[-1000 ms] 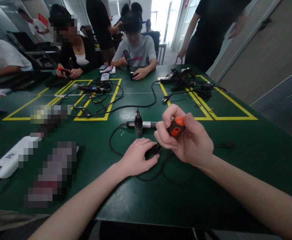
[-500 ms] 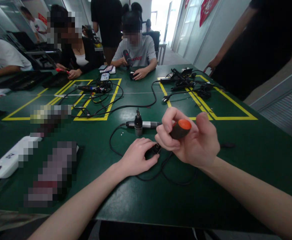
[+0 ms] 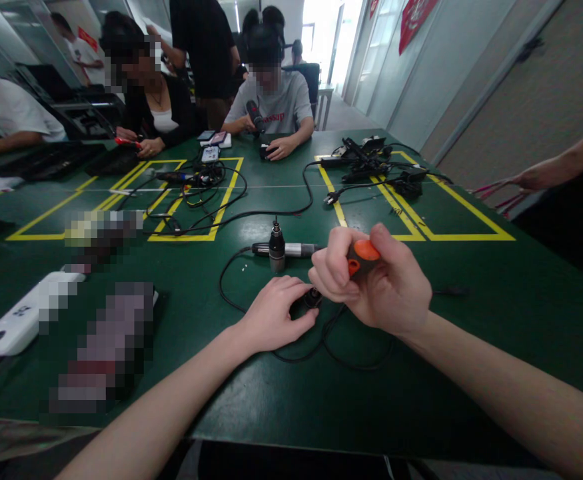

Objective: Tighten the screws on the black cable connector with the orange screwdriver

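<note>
My right hand is wrapped round the orange and dark grey handle of a screwdriver, which tilts down toward my left hand. Most of its shaft is hidden behind my fingers. On the table, my left hand grips a small black round part between thumb and fingers, right where the screwdriver points. Whether the tip touches this part I cannot tell. Just beyond my hands, a black and grey cylindrical piece with a metal tip stands upright. Behind it lies a silver and black rod-shaped tool.
A black cable loops around my hands. At left lie a white power strip and a blurred-out flat object. Tangled cables and black adapters lie farther back. Across the table a person holds a dark tool.
My right hand has turned the screwdriver handle slightly, and its thumb has closed in against it. My left hand stays put. The person at right has moved farther right.
</note>
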{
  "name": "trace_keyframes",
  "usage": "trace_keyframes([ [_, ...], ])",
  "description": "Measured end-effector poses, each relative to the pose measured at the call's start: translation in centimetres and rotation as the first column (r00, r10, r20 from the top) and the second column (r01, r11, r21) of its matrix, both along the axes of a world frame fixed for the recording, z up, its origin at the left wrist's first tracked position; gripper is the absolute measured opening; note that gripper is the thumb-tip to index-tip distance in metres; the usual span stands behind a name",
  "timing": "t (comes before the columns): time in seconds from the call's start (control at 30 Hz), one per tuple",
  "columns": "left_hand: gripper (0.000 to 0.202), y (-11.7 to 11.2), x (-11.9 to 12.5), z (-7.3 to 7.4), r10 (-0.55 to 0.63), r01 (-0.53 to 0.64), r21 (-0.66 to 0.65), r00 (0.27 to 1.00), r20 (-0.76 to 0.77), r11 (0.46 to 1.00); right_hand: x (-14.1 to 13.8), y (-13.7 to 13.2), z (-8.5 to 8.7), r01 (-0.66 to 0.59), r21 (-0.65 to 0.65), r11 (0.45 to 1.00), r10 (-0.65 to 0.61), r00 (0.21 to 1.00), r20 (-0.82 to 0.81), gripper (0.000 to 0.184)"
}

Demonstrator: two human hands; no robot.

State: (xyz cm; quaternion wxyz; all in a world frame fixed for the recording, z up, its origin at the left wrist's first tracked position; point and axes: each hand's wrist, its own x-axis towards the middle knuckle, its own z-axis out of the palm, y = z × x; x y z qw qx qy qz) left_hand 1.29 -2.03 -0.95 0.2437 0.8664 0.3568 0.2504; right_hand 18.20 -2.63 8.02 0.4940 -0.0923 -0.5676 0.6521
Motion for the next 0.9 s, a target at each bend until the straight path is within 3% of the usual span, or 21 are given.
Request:
trace_keyframes([
  [0.27,0.019,-0.06,0.03,-0.06,-0.001,0.001,-0.012,1.0,0.013,1.0,0.12,0.0,-0.24,0.034,0.024,0.999,-0.033,0.999,-0.022,0.033],
  [0.43,0.014,-0.04,0.08,-0.21,0.009,-0.009,-0.016,1.0,0.023,1.0,-0.05,0.08,-0.25,0.038,0.009,0.999,-0.038,0.999,-0.008,0.043],
  [0.67,0.024,-0.07,-0.01,-0.17,0.001,-0.001,-0.009,1.0,0.011,1.0,-0.02,0.16,-0.25,-0.029,0.003,1.0,0.029,0.999,-0.045,0.052],
  [0.9,0.022,-0.09,0.03,-0.06,0.006,-0.006,-0.003,1.0,0.018,1.0,-0.06,0.09,-0.38,0.03,-0.004,1.0,-0.03,0.997,-0.068,0.034],
])
